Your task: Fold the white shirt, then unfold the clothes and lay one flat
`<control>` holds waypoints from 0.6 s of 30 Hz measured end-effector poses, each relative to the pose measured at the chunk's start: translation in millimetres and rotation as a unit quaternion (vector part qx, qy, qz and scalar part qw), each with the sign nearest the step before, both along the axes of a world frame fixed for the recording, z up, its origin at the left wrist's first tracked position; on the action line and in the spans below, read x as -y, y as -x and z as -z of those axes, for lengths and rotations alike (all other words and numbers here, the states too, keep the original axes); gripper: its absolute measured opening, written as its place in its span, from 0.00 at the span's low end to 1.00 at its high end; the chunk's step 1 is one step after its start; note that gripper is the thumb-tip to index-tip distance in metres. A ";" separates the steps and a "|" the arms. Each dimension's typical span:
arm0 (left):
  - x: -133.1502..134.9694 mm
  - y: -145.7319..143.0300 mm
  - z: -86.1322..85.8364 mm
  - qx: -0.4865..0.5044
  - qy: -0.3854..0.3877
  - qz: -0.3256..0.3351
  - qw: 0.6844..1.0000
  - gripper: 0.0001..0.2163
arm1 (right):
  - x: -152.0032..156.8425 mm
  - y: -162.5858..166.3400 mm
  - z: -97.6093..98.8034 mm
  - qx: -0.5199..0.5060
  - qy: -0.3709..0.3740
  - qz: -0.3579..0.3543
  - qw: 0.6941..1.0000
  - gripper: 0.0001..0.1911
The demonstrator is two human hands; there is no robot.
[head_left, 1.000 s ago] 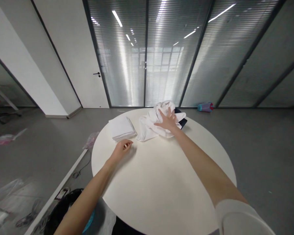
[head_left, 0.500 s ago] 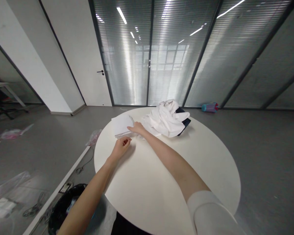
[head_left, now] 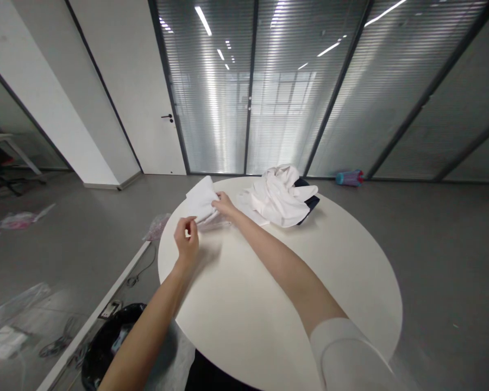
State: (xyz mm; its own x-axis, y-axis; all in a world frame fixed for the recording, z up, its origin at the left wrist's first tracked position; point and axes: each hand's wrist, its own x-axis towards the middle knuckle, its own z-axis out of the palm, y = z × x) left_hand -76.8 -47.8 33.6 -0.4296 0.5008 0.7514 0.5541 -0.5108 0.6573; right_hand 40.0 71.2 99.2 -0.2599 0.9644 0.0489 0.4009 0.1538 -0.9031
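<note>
A folded white cloth (head_left: 201,202) lies at the far left of the round white table (head_left: 269,288), its top layer lifted. My right hand (head_left: 223,205) pinches the near right edge of that cloth and raises it. My left hand (head_left: 187,239) hovers just in front of the cloth, fingers curled loosely with nothing visible in them. A crumpled pile of white clothes (head_left: 279,196) sits at the far side of the table, to the right of my right hand, on top of a dark garment (head_left: 309,202).
A black bin (head_left: 110,347) stands on the floor by the table's near left edge. Plastic bags (head_left: 18,222) and cables lie on the grey floor to the left. A blue and red object (head_left: 348,177) rests against the glass wall behind.
My right hand left the crumpled pile, crossed left to the folded cloth and gripped its edge, lifting it. My left hand rose off the table toward the cloth.
</note>
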 end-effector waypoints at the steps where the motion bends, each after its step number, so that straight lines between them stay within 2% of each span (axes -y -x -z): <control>1: -1.0 5.0 -0.5 0.039 -0.032 -0.028 0.998 0.10 | 4.7 -7.5 -6.9 -0.026 -0.008 0.001 1.000 0.22; 4: -6.7 17.2 0.1 0.137 -0.068 -0.049 0.987 0.11 | 28.9 -51.0 -29.9 -0.174 0.003 -0.017 0.985 0.20; 6: -10.2 20.1 0.7 0.162 -0.056 -0.022 0.985 0.11 | 56.1 -93.6 -39.4 -0.304 0.041 -0.039 0.951 0.21; 8: -11.8 18.0 0.4 0.163 -0.031 0.022 0.986 0.10 | 90.3 -139.7 -37.2 -0.348 0.078 -0.033 0.934 0.24; 10: -11.2 12.7 -0.7 0.147 0.001 0.064 0.987 0.10 | 126.5 -183.6 -21.4 -0.339 0.117 -0.005 0.934 0.28; 14: -7.8 2.8 -1.6 0.085 0.066 0.095 0.990 0.09 | 181.5 -257.1 32.8 -0.224 0.182 0.029 0.957 0.25; 16: -7.2 1.4 0.1 0.060 0.094 0.094 0.989 0.08 | 194.8 -286.4 54.2 -0.141 0.142 0.026 0.979 0.25; 18: -7.7 2.2 2.7 0.044 0.116 0.094 0.988 0.08 | 201.6 -308.3 64.0 -0.060 0.062 0.055 0.995 0.29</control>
